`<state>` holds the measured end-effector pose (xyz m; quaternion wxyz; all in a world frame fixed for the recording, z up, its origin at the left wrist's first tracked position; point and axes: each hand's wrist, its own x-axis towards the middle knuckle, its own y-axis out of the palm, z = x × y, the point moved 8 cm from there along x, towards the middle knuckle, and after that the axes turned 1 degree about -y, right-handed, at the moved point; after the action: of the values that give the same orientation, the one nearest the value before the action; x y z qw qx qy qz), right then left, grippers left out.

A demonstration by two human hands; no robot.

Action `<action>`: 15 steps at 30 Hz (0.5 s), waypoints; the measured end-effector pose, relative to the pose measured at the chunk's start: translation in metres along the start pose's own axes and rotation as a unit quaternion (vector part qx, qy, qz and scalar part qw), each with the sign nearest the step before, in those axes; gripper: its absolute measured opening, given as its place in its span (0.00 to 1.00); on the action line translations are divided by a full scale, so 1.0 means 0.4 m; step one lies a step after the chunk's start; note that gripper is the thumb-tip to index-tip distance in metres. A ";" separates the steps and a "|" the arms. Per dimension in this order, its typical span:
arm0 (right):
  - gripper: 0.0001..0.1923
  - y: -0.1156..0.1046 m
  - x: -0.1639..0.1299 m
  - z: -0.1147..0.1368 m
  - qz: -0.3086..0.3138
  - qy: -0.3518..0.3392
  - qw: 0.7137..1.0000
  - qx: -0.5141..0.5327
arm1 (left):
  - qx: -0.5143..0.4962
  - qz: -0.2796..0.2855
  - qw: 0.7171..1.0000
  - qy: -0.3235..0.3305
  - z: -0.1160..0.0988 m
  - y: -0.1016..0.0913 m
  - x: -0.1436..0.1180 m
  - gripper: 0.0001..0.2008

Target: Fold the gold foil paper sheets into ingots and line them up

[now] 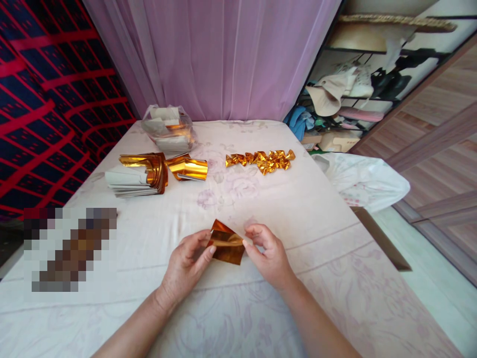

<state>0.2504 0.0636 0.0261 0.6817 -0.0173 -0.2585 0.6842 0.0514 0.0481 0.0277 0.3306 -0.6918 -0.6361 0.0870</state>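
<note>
Both forearms enter from bottom edge, converging toward centre of the bed (305,219), which is covered w/ a pale floral sheet. Left hand (185,266): palm turned inward, wrist slightly bent, thumb on top and fingers (209,252) beneath, pinched on left edge of a gold foil sheet (226,243). Right hand (269,253): knuckles up, thumb and forefinger clamped on the sheet's right edge, other fingers curled under. Foil sheet held between both hands, just above the bed surface, near the front centre; appears partly folded, one corner raised at upper left. Cannot tell whether its lower edge touches the sheet below.

Further back, left: stack of paper-backed foil sheets (136,175), gold edges curling up; just beside it on the right, a loose curled foil piece (187,167). Behind these, a clear plastic bag (169,129) w/ more sheets inside. Back centre-right: cluster of small folded gold pieces (261,160), laid in a rough row, well apart from the hands. White plastic bag (363,179) at bed's right edge. Purple curtain (212,54) behind. Cluttered shelf (357,89) at upper right.
</note>
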 end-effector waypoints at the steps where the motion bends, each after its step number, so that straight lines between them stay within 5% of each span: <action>1: 0.09 0.005 -0.001 -0.012 -0.001 0.017 1.000 0.006 | -0.019 0.017 0.999 -0.026 0.006 0.009 -0.004 0.20; 5: 0.14 0.020 -0.001 -0.033 0.007 0.033 0.998 -0.052 | 0.072 0.022 0.997 -0.035 -0.002 0.005 -0.008 0.28; 9: 0.20 0.020 0.007 -0.004 0.002 -0.043 0.985 -0.169 | 0.194 -0.032 0.980 0.045 -0.045 -0.028 0.003 0.14; 15: 0.21 0.033 0.014 -0.018 0.017 -0.059 0.973 -0.224 | 0.256 0.050 0.958 0.123 -0.051 0.023 -0.002 0.12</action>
<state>0.2403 0.0722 0.0167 0.6320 -0.1335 -0.4450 0.6203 0.0700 0.0405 0.0377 0.5674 -0.6203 -0.5115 0.1779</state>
